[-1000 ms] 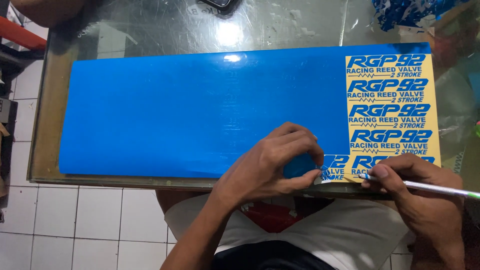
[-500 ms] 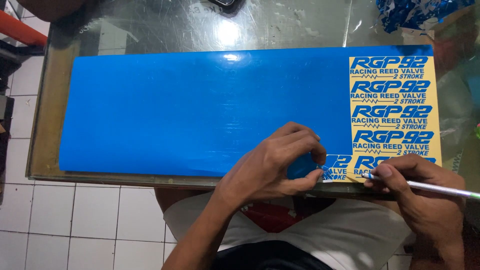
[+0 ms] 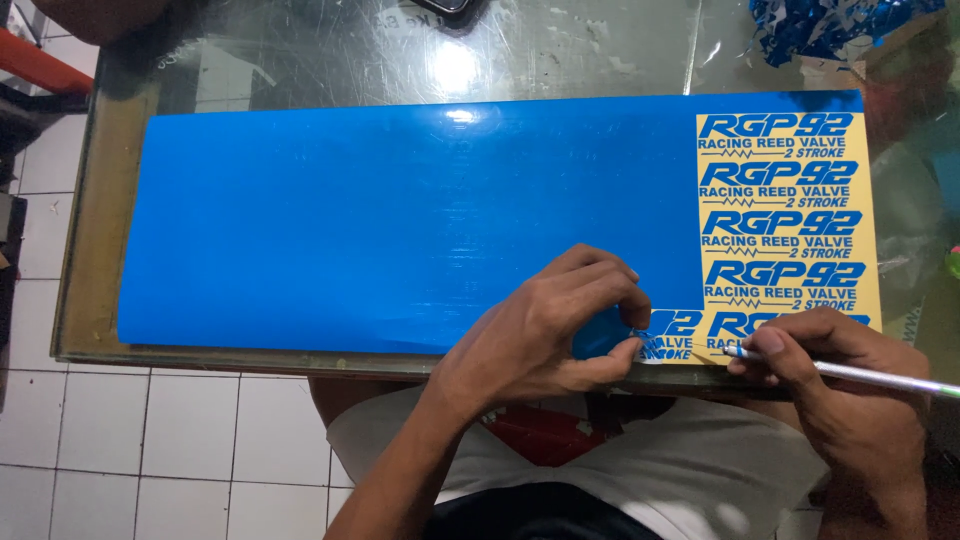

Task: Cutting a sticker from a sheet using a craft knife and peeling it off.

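Blue vinyl sheet (image 3: 400,230) flat on glass table (image 3: 90,250), mid frame. Right strip weeded to yellow backing, rest still solid. Left hand (image 3: 560,330) pinching blue film at lower edge, right hand (image 3: 840,390) gripping pen-like tool (image 3: 870,375). Barely 1/5 done imo.

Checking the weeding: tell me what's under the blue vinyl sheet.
Where the blue vinyl sheet is peeled, yellow backing shows; below is a glass table. The left hand hides the peeling edge.
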